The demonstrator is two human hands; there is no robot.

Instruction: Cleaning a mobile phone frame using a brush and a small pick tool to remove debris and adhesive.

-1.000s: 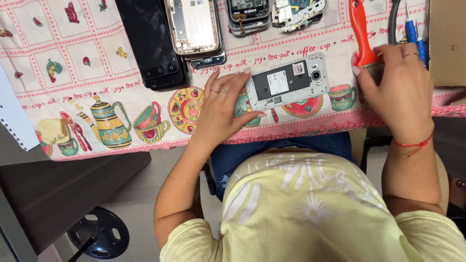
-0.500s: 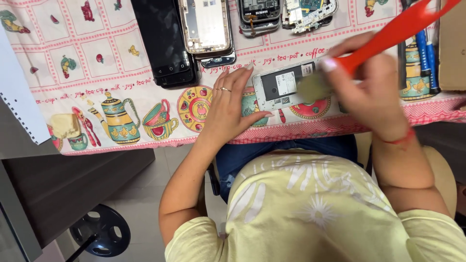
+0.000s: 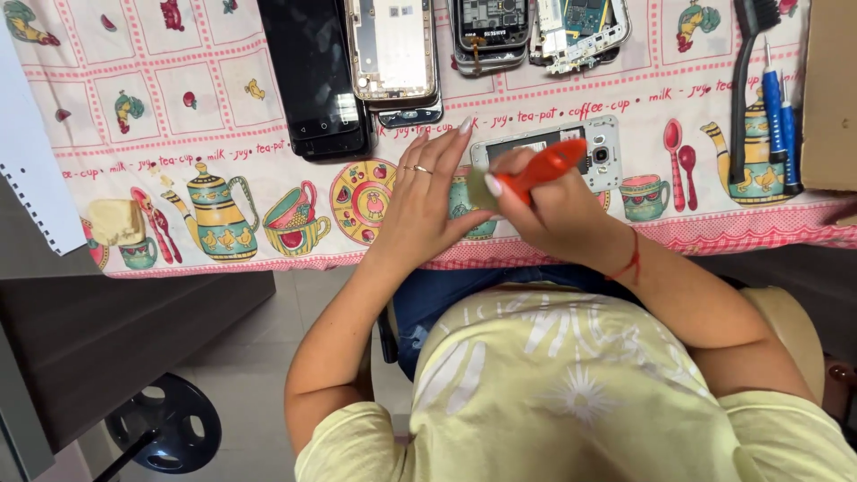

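Note:
An opened white phone (image 3: 596, 153) lies back-side up on the patterned tablecloth (image 3: 178, 116), near the table's front edge. My left hand (image 3: 427, 203) rests flat on the cloth and presses against the phone's left end. My right hand (image 3: 555, 214) grips a red-handled tool (image 3: 543, 168) and holds its tip down over the left part of the phone. The right hand hides much of the phone's lower half.
A black phone (image 3: 312, 76), a bare phone frame (image 3: 393, 49) and two dismantled phones (image 3: 536, 31) lie along the back. A black brush (image 3: 745, 80) and blue screwdrivers (image 3: 778, 116) lie at right beside a cardboard box (image 3: 830, 89). A notebook (image 3: 36, 178) sits left.
My right hand picked up the red-handled tool from the right side of the table and carried it left, down onto the phone. My left hand stayed on the phone's left end.

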